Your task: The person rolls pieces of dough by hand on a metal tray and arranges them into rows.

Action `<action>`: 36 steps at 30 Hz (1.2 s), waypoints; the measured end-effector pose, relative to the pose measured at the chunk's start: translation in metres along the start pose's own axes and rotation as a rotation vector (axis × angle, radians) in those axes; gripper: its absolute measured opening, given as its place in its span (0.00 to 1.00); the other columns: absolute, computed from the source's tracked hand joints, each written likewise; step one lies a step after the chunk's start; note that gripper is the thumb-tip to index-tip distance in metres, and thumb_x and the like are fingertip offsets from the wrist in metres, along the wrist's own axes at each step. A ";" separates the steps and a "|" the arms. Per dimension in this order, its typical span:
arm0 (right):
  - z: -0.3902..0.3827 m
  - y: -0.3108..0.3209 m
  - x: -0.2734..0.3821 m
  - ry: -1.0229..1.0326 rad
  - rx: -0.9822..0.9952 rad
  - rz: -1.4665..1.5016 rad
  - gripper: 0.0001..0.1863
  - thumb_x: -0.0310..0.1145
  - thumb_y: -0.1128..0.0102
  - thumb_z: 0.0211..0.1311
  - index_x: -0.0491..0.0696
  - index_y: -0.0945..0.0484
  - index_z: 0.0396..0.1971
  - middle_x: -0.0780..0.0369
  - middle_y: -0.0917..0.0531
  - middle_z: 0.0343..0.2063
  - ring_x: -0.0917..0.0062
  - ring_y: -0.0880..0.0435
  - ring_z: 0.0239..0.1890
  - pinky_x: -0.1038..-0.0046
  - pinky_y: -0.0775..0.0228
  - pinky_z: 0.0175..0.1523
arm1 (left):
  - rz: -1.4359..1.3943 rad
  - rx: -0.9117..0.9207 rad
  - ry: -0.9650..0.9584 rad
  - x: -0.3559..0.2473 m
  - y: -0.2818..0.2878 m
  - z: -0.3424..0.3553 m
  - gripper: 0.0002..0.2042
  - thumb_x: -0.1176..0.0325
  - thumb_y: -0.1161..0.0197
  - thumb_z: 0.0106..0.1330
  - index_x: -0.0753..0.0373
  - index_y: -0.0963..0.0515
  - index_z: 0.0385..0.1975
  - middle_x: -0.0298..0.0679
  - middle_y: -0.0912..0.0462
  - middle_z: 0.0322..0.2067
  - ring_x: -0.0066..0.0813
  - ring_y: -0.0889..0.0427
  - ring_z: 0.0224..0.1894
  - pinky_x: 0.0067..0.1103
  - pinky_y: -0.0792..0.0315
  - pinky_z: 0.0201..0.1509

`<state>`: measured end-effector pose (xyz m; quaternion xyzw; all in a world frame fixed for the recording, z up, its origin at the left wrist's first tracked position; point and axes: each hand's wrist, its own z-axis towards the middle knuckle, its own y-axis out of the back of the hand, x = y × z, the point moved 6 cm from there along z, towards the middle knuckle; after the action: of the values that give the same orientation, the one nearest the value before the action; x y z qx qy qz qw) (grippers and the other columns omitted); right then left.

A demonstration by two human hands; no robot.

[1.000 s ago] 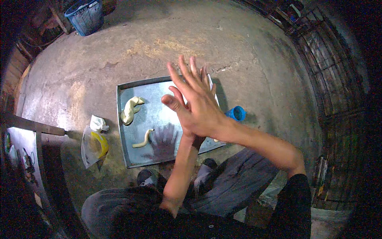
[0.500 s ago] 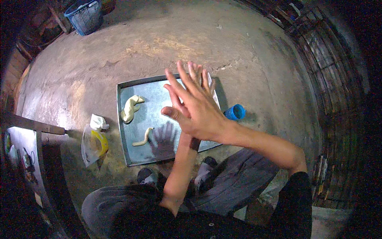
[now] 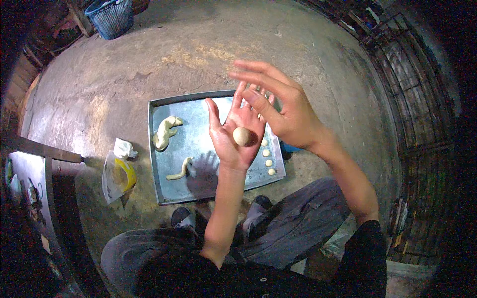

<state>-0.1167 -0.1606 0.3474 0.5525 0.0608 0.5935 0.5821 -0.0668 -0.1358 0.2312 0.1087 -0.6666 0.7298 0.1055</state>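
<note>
My left hand (image 3: 236, 144) is palm up with its fingers stretched out. It holds a round, pale dough ball (image 3: 242, 136) on the middle of the palm. Up and to the right of the ball is my right hand (image 3: 290, 107), open, apart from the ball, with its fingers over the left fingertips. Below both hands lies a shallow metal tray (image 3: 191, 109). On its left side are a thick twisted lump of dough (image 3: 164, 136) and a short curved dough strip (image 3: 181, 170). Several small dough balls (image 3: 269, 163) line its right edge; my right hand may hide more.
A blue cup (image 3: 290, 147), partly hidden behind my right wrist, is just right of the tray. A clear bag with something yellow (image 3: 128, 174) and a white bundle (image 3: 124, 149) lie left of it. A blue basket (image 3: 110, 20) stands at the far left.
My right hand has lifted off my left palm and moved up and right, uncovering the dough ball. The row of small balls at the tray's right edge now shows.
</note>
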 end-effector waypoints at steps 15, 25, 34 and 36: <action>-0.009 -0.028 0.003 0.047 0.054 -0.163 0.30 0.49 0.39 0.68 0.50 0.25 0.65 0.48 0.35 0.71 0.48 0.44 0.76 0.47 0.55 0.77 | 0.190 -0.013 -0.025 -0.009 0.001 -0.003 0.44 0.31 0.57 0.72 0.63 0.46 0.75 0.49 0.39 0.73 0.45 0.37 0.74 0.36 0.42 0.77; -0.037 -0.069 -0.032 -0.124 0.158 -0.383 0.44 0.67 0.63 0.73 0.45 0.38 0.73 0.37 0.43 0.72 0.41 0.56 0.78 0.35 0.70 0.76 | 0.453 0.155 -0.084 0.013 0.065 0.021 0.36 0.39 0.65 0.78 0.57 0.51 0.77 0.44 0.52 0.78 0.47 0.52 0.79 0.44 0.53 0.80; -0.046 -0.079 0.010 -0.270 0.200 -0.010 0.45 0.61 0.62 0.77 0.33 0.46 0.73 0.36 0.53 0.75 0.39 0.65 0.78 0.40 0.76 0.77 | 0.366 -0.040 -0.226 -0.002 0.037 0.008 0.40 0.34 0.63 0.76 0.54 0.53 0.78 0.40 0.54 0.79 0.35 0.57 0.81 0.40 0.56 0.81; -0.046 -0.073 -0.010 -0.235 0.118 -0.133 0.46 0.61 0.63 0.77 0.30 0.48 0.72 0.36 0.53 0.75 0.41 0.65 0.78 0.40 0.74 0.77 | 0.465 -0.057 -0.192 -0.009 0.038 0.010 0.41 0.33 0.64 0.76 0.56 0.53 0.78 0.41 0.54 0.79 0.33 0.58 0.81 0.38 0.56 0.82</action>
<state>-0.1076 -0.1186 0.2720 0.6461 0.0634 0.4803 0.5898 -0.0695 -0.1490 0.1934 0.0183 -0.7011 0.7016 -0.1257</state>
